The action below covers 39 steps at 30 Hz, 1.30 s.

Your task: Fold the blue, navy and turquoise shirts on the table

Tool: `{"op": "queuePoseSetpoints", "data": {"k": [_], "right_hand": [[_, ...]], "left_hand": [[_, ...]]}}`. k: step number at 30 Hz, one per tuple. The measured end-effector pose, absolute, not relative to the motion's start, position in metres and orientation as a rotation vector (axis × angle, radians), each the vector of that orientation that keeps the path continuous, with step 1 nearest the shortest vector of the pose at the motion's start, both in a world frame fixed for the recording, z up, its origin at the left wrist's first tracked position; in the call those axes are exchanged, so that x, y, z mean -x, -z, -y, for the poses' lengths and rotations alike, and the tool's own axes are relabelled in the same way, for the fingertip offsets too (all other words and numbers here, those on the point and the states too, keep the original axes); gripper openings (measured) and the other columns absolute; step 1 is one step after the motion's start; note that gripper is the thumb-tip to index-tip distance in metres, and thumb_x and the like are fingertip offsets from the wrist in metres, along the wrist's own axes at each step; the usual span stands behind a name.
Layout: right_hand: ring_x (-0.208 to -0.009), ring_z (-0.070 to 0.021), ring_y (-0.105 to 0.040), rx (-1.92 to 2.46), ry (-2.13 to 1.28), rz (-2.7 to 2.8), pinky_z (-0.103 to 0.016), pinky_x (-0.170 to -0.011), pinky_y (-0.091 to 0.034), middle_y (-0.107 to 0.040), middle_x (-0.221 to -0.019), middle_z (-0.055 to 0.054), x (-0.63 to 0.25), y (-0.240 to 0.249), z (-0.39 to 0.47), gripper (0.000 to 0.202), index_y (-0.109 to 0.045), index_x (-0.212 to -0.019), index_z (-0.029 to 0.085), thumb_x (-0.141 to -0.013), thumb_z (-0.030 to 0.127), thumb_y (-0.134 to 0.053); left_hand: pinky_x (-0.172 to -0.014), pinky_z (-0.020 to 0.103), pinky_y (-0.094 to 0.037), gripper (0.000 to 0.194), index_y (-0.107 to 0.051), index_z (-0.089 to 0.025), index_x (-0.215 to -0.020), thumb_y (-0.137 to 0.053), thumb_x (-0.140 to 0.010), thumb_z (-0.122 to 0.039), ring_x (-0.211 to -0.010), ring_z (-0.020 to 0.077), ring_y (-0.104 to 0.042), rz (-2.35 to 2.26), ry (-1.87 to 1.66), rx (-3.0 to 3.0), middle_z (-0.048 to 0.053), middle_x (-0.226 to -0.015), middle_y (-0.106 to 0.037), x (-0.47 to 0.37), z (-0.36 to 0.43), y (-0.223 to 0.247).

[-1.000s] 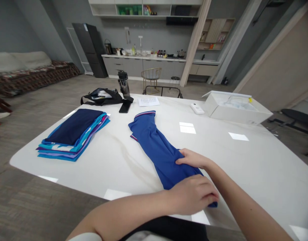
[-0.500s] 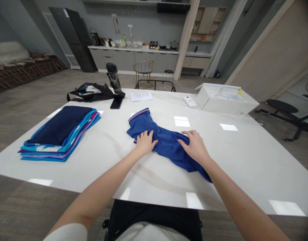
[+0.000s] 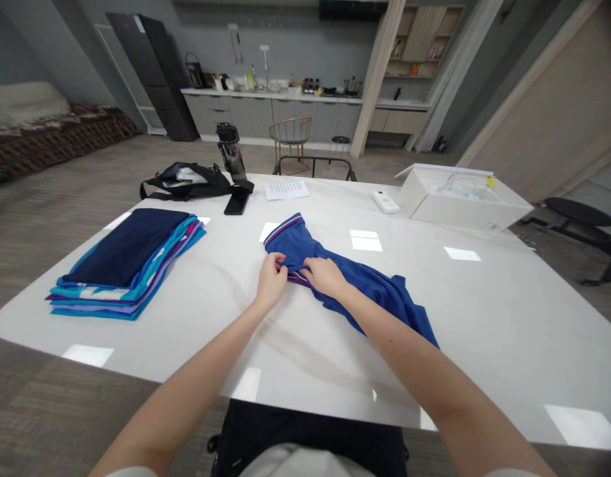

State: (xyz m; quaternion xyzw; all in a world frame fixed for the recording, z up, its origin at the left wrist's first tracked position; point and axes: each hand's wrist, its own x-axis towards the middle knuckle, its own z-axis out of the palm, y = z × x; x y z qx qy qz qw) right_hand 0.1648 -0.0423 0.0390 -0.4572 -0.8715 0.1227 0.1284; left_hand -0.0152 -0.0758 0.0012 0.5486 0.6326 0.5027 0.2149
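A blue shirt [image 3: 358, 271] with red-and-white striped trim lies crumpled at the middle of the white table. Its wide striped band points away from me, and the rest trails toward the near right. My left hand [image 3: 272, 279] pinches the left edge of the cloth, just below that band. Close beside it, my right hand [image 3: 326, 275] grips the fabric above a second striped edge, fingers curled. My right forearm covers part of the shirt's near side. On the left lies a neat stack of folded clothes [image 3: 129, 255], dark navy on top with blue, patterned and purple layers beneath.
Along the far side of the table [image 3: 186, 338] are a black bag [image 3: 186, 182], a dark bottle [image 3: 232, 156], a phone [image 3: 236, 201], a printed sheet [image 3: 287, 190] and a white handheld device [image 3: 386, 202]. An open white box [image 3: 454, 205] stands at the far right.
My right hand has moved left from the shirt's middle to near my left hand. Both hands have closed on the cloth near the striped edge, and the lower part of the shirt has spread out.
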Motion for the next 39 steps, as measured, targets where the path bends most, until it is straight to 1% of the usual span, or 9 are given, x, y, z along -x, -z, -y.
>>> {"op": "queuePoseSetpoints", "data": {"k": [4,8,15,19,23,29,33,35,39], "right_hand": [[-0.072,-0.0164,-0.061,1.121,-0.691,2.227,-0.027,-0.068,-0.042,-0.07,-0.078,0.0,-0.179,-0.068,0.03,0.026,-0.07,-0.086,0.022,-0.098,0.042,-0.059],[-0.064,-0.0154,-0.055,1.136,-0.826,1.866,-0.028,-0.062,-0.041,-0.069,-0.072,0.0,-0.203,-0.09,0.022,0.032,-0.074,-0.08,0.02,-0.088,0.051,-0.067],[-0.056,-0.0142,-0.052,1.306,-1.037,1.582,-0.026,-0.055,-0.041,-0.062,-0.064,0.003,-0.259,-0.066,-0.006,0.029,-0.071,-0.099,0.02,-0.085,0.045,-0.064],[-0.073,-0.0184,-0.062,1.542,-0.632,1.868,-0.031,-0.071,-0.049,-0.069,-0.084,-0.003,-0.277,-0.055,-0.011,0.028,-0.072,-0.103,0.02,-0.076,0.019,-0.062],[-0.102,-0.0242,-0.065,1.275,-0.55,2.129,-0.037,-0.093,-0.051,-0.071,-0.115,-0.009,-0.261,-0.054,-0.007,0.039,-0.072,-0.116,0.021,-0.077,0.021,-0.069],[-0.1,-0.024,-0.069,1.158,-0.804,2.11,-0.038,-0.094,-0.052,-0.076,-0.11,-0.005,-0.234,-0.05,-0.011,0.036,-0.072,-0.119,0.021,-0.086,0.033,-0.071],[-0.098,-0.0257,-0.07,1.133,-0.858,1.978,-0.04,-0.095,-0.053,-0.078,-0.103,-0.005,-0.237,-0.056,-0.011,0.024,-0.076,-0.105,0.021,-0.091,0.037,-0.065],[-0.103,-0.0265,-0.07,1.072,-0.963,1.845,-0.041,-0.098,-0.053,-0.078,-0.107,-0.004,-0.245,-0.062,-0.011,0.031,-0.076,-0.109,0.021,-0.091,0.044,-0.065],[-0.106,-0.027,-0.069,1.083,-1.021,1.622,-0.042,-0.099,-0.053,-0.077,-0.108,-0.005,-0.277,-0.074,-0.016,0.042,-0.075,-0.11,0.021,-0.084,0.054,-0.072]], "left_hand": [[-0.095,0.04,-0.05,0.03,-0.052,-0.022,-0.113,-0.065,-0.087,-0.028,-0.104,0.0207,-0.057,-1.88,-1.541,-1.471,0.007,-0.115,-0.054,0.012,0.09,-0.001],[-0.104,0.045,-0.046,0.058,-0.048,-0.022,-0.127,-0.077,-0.08,-0.042,-0.118,0.0253,-0.054,-1.865,-1.541,-1.471,0.011,-0.128,-0.052,0.006,0.092,0.0],[-0.091,0.039,-0.053,0.082,-0.041,-0.024,-0.148,-0.081,-0.077,-0.038,-0.099,0.022,-0.068,-1.627,-1.307,-1.269,0.011,-0.128,-0.065,-0.014,0.06,0.006],[-0.091,0.039,-0.055,0.059,-0.056,-0.019,-0.136,-0.075,-0.082,-0.032,-0.094,0.0214,-0.068,-1.634,-1.34,-1.224,0.01,-0.115,-0.071,-0.03,0.035,0.005],[-0.095,0.04,-0.054,0.026,-0.07,-0.019,-0.112,-0.067,-0.088,-0.027,-0.097,0.022,-0.068,-1.511,-1.374,-1.417,0.007,-0.105,-0.075,-0.041,0.026,-0.007],[-0.115,0.043,-0.044,0.047,-0.062,-0.026,-0.136,-0.051,-0.092,-0.016,-0.135,0.0226,-0.054,-1.229,-1.295,-1.752,0.005,-0.144,-0.061,-0.047,0.034,-0.013],[-0.112,0.045,-0.046,0.073,-0.045,-0.025,-0.151,-0.068,-0.082,-0.019,-0.134,0.0266,-0.054,-1.374,-1.291,-1.722,0.012,-0.152,-0.049,-0.048,0.04,-0.005],[-0.11,0.045,-0.047,0.069,-0.052,-0.02,-0.144,-0.069,-0.078,-0.015,-0.127,0.0281,-0.058,-1.529,-1.164,-1.76,0.014,-0.14,-0.058,-0.043,0.04,-0.004],[-0.098,0.038,-0.051,0.029,-0.073,-0.021,-0.094,-0.05,-0.08,-0.008,-0.098,0.0239,-0.067,-1.684,-0.961,-1.889,0.007,-0.097,-0.071,-0.012,0.037,-0.015]]}}
